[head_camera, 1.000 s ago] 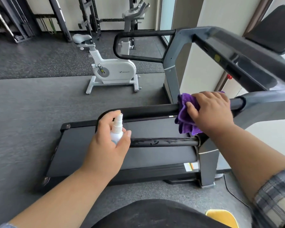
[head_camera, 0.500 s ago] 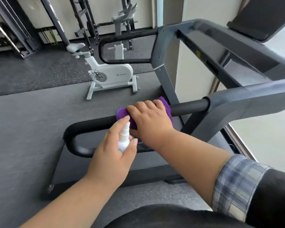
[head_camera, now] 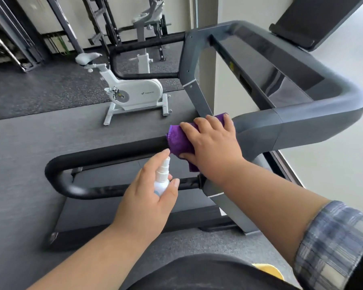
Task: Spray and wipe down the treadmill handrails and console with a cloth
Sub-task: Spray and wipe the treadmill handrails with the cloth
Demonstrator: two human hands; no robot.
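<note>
Wiping the near handrail, spray at the ready.

The left hand grasps a small white spray bottle; beyond, the right hand clasps a purple microfibre cloth around the black padded handrail, at its console end. Next, likely the grey console frame.

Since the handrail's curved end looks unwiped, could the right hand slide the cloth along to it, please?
Probably yes: the right hand grips the purple cloth around the handrail, and the bar toward the bend lies bare.

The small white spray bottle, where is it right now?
In the head view, the small white spray bottle sits centre frame, held in the left hand, just below the purple cloth on the black padded handrail.
</note>
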